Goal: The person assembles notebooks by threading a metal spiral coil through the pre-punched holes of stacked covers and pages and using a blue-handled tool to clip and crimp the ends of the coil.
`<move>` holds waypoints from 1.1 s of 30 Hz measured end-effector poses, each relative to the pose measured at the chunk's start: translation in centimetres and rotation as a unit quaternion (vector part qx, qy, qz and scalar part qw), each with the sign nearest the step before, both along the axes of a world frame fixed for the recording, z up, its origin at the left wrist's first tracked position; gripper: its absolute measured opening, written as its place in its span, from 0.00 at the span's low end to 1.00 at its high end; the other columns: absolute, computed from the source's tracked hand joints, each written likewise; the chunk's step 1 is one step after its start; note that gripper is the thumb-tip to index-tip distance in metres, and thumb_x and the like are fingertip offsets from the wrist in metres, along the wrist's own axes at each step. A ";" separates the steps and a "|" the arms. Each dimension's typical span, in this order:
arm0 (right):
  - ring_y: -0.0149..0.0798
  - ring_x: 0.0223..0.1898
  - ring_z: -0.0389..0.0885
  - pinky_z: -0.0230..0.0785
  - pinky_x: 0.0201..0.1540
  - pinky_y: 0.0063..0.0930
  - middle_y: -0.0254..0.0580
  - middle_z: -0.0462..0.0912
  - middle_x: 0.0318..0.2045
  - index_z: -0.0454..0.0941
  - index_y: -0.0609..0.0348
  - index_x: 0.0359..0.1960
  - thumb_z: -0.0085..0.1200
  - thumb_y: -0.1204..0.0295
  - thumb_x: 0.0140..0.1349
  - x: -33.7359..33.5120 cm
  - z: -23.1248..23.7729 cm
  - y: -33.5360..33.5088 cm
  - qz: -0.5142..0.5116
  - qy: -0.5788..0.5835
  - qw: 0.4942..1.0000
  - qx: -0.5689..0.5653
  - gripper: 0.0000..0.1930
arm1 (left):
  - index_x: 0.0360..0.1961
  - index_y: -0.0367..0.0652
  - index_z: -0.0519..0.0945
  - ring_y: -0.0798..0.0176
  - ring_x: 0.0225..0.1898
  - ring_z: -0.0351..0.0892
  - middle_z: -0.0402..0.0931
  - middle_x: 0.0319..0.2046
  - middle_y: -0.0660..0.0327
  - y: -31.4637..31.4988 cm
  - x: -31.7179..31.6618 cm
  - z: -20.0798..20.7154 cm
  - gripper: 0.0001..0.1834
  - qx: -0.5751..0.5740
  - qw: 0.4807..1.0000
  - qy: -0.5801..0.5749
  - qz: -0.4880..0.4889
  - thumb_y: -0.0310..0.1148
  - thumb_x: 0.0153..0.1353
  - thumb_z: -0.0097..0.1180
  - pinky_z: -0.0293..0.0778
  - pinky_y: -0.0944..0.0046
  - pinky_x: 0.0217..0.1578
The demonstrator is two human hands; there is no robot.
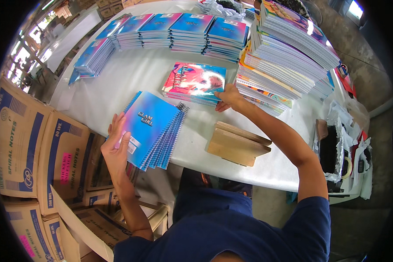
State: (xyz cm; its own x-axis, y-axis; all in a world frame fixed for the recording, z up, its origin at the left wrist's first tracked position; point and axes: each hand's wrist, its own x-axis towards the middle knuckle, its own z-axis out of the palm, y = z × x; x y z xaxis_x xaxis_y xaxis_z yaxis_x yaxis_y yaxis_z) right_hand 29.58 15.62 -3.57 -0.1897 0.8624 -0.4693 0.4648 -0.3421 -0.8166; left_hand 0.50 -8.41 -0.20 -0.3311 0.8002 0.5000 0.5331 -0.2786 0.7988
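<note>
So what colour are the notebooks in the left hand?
The notebooks are blue fading to pink, with blue spiral wire; the head view shows the left hand holding them.

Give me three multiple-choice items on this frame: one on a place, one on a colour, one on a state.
1. Where does the wooden block lie?
A. On a cardboard box
B. On the white table, near its front edge
C. On top of the tall notebook pile

2. What colour is the cover of the bundle in the left hand?
A. Mostly blue
B. Green
C. Black

3. What is the right hand doing?
A. Hanging free above the table
B. Gripping the wooden block
C. Resting on the corner of the pink and blue stack

Answers:
1 B: the wooden block sits on the white table between the arms.
2 A: the left hand holds a spiral notebook bundle with a blue cover.
3 C: the right hand touches the pink and blue stack.
</note>
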 end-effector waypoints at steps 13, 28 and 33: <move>0.36 0.25 0.83 0.73 0.30 0.28 0.44 0.79 0.25 0.72 0.70 0.36 0.49 0.81 0.66 5.7 11.5 -12.2 0.093 0.079 0.901 0.416 0.03 | 0.71 0.36 0.54 0.51 0.66 0.65 0.65 0.64 0.46 8.4 9.1 3.5 0.43 0.042 0.986 -0.163 0.009 0.36 0.60 0.64 0.56 0.57 0.66; 0.47 0.28 0.81 0.70 0.34 0.33 0.49 0.84 0.26 0.84 0.62 0.35 0.61 0.77 0.59 18.3 -2.4 -21.8 -0.101 -0.055 0.889 0.444 0.04 | 0.59 0.34 0.72 0.60 0.60 0.70 0.71 0.61 0.53 9.4 17.5 2.7 0.22 -0.093 0.847 -0.155 -0.499 0.24 0.64 0.55 0.63 0.61 0.62; 0.55 0.58 0.72 0.62 0.62 0.38 0.59 0.74 0.53 0.62 0.62 0.62 0.59 0.86 0.53 17.0 -2.5 -21.8 -0.042 -0.021 0.919 0.392 0.33 | 0.71 0.40 0.55 0.59 0.70 0.55 0.57 0.70 0.55 8.4 17.4 -1.7 0.42 -0.090 0.886 -0.206 -0.405 0.36 0.60 0.63 0.52 0.59 0.67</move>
State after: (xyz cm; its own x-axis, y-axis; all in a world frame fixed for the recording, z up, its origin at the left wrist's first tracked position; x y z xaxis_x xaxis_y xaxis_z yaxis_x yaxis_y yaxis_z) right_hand 46.60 -6.13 -6.12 -0.1028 0.9490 0.2981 0.5000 0.3083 -0.8093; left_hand 17.92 0.00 -1.93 0.2644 0.9134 0.3096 -0.1316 -0.2838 0.9498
